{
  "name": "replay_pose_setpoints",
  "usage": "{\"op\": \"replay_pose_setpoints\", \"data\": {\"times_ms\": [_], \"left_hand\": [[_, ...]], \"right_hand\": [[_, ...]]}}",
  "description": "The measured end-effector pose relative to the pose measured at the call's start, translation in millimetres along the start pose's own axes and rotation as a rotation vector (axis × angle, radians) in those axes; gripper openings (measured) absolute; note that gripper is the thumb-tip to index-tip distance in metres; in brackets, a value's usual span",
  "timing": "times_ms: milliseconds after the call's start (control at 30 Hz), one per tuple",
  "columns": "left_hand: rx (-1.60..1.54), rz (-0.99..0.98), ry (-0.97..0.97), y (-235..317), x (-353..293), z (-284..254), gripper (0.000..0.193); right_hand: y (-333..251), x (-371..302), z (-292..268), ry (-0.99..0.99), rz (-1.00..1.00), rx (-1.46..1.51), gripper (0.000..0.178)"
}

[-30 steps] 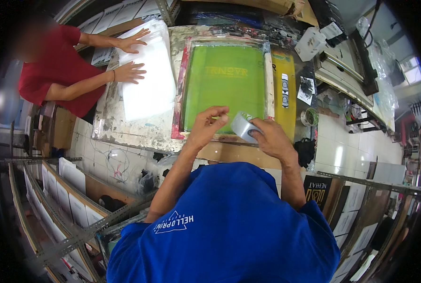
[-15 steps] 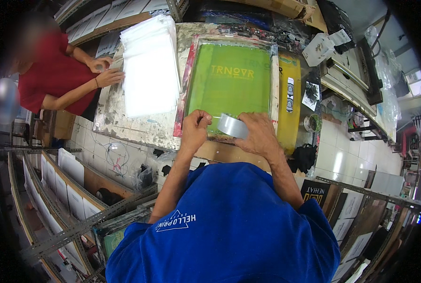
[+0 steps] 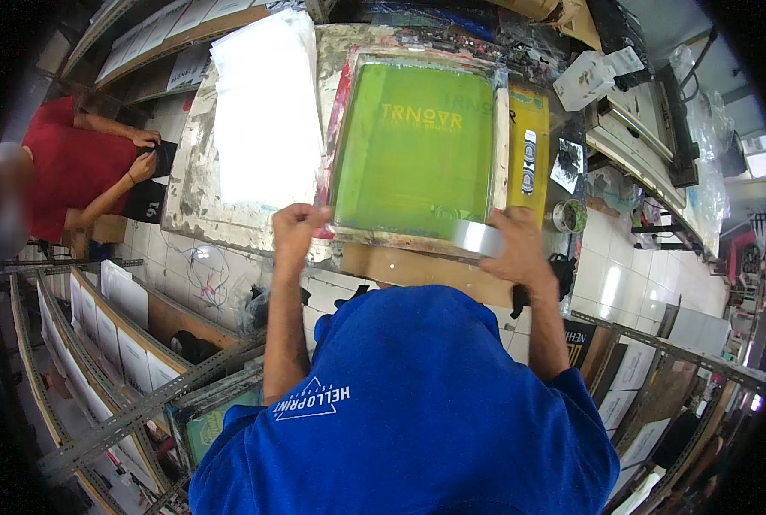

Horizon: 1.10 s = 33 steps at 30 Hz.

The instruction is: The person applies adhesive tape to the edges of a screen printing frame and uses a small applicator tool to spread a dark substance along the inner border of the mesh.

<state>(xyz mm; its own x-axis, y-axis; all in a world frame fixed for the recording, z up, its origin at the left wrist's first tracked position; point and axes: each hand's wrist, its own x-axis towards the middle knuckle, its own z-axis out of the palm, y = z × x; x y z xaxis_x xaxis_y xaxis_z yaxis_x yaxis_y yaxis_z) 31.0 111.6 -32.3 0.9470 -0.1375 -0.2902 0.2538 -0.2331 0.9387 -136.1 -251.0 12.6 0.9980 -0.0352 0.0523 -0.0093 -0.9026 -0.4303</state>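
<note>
My right hand (image 3: 515,249) grips a roll of silvery tape (image 3: 477,239) beside the near right corner of a screen-printing screen (image 3: 409,172). That screen has a green mesh with yellow lettering and lies flat in a worn frame with a reddish left side. My left hand (image 3: 294,232) is pinched closed at the near left corner, apparently on the tape's loose end. The clear strip between the hands is hard to make out against the screen's near edge.
White sheets (image 3: 267,112) are stacked left of the screen. A yellow screen (image 3: 529,163) and a small tin (image 3: 568,217) sit to the right. A co-worker in a red shirt (image 3: 78,172) stands at the left. Metal racks (image 3: 143,403) flank me behind.
My hands have moved apart along the screen's near edge, left hand leftward, right hand rightward with the tape roll. The co-worker has drawn both hands back from the white sheets.
</note>
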Motion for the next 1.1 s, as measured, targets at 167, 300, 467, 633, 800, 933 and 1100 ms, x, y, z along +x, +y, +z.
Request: {"op": "replay_pose_setpoints", "data": {"times_ms": [167, 300, 467, 633, 800, 933, 1100], "left_hand": [[0.070, -0.060, 0.023, -36.5, -0.8, -17.4, 0.022], [0.091, -0.106, -0.014, -43.1, 3.9, -32.6, 0.019], [0.151, -0.140, 0.064, -48.2, 7.4, -43.6, 0.020], [0.118, -0.101, 0.090, -36.7, 6.5, -51.2, 0.018], [0.084, 0.065, 0.089, 23.3, -2.8, -83.5, 0.009], [-0.012, 0.368, 0.110, 59.7, -1.3, -158.7, 0.005], [-0.052, 0.707, 0.312, 150.7, -40.9, -214.5, 0.019]], "right_hand": [[50.5, -34.5, -11.4, -0.111, 0.206, 0.344, 0.050], [47.2, -41.3, 13.0, -0.026, 0.333, 0.554, 0.042], [39.2, -37.5, 4.3, -0.056, 0.356, 0.304, 0.038], [48.0, -41.6, 9.5, 0.029, 0.251, 0.549, 0.024], [5.0, -34.5, -30.0, 0.180, 0.318, 0.587, 0.018], [-42.9, -27.4, -94.1, 0.455, -0.120, 0.444, 0.015], [-107.5, -36.2, -170.3, 0.715, -0.620, 0.279, 0.016]]}}
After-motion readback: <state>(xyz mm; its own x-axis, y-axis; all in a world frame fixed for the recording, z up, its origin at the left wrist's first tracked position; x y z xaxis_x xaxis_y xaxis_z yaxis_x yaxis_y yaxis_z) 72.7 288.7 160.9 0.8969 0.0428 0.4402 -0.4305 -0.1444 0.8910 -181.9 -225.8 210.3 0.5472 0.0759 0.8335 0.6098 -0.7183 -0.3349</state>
